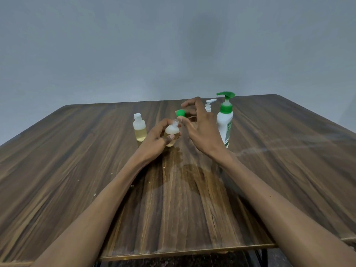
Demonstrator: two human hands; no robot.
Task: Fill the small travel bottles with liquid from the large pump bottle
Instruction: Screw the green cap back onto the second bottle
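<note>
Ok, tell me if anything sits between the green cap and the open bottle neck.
Nothing visible does. The right hand pinches the green cap just above and right of the open neck of the small bottle, which the left hand holds. Only air separates them.

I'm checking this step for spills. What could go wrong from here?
The bottle in the left hand is open and tilted, so it may spill before the right hand fits the green cap. The table already looks wet near it, so a set-down bottle might slide.
</note>
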